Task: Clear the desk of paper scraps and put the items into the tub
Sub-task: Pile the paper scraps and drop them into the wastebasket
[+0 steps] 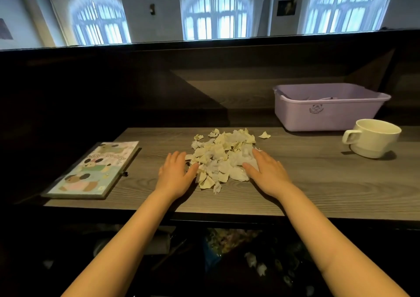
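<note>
Inside the tub (327,112), contents hard to make out

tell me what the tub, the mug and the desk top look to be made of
Tub: lilac plastic, likely, given its matte moulded walls, rolled rim and embossed emblem.
Mug: probably glazed ceramic; cream, thick-walled, smooth with a soft sheen.
Desk top: grey-brown wood grain, very even, so possibly laminate and not solid wood.

Both forearms are bare to the frame edge, the left hand (175,174) and right hand (266,172) ringless.
</note>
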`<state>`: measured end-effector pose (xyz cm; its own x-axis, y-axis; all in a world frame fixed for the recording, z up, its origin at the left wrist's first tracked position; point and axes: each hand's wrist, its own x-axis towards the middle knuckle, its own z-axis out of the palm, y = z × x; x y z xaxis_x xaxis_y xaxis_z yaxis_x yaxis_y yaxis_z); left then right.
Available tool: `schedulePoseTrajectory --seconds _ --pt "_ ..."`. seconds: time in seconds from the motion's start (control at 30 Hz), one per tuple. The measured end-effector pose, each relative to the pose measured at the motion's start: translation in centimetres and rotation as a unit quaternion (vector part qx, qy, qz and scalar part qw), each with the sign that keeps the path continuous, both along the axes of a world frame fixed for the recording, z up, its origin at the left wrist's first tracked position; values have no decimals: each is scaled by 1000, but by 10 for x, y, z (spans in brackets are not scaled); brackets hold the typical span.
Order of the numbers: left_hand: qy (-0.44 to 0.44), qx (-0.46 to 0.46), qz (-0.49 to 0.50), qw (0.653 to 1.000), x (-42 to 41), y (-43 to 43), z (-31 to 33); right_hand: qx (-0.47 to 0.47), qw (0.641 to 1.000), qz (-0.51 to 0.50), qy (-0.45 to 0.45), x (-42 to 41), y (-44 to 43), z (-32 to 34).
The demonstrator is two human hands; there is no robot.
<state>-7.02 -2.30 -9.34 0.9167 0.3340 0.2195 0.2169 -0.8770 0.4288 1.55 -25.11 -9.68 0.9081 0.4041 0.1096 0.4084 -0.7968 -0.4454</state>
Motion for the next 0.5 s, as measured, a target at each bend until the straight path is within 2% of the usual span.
schedulePoseTrajectory --seconds 0.1,0.17,0.23,0.33,0.43,0.5 --pt "-77 33 -24 996 -8 -6 0 117 991 -25 -52 -4 -3 4" --pt "-92 45 -51 993 -14 -15 1 161 982 -45 -91 -8 -4 9" --pt "-73 50 -85 992 -18 -26 -1 126 990 -17 -67 -9 -4 9" --pt "-21 58 -82 995 -14 -36 0 -3 1000 23 -7 -10 -2 6" --pt "22 108 -63 992 -8 -48 0 8 1000 7 15 -11 -1 8" --pt "36 128 -51 990 -5 -53 0 20 1000 -12 -2 -11 -3 9"
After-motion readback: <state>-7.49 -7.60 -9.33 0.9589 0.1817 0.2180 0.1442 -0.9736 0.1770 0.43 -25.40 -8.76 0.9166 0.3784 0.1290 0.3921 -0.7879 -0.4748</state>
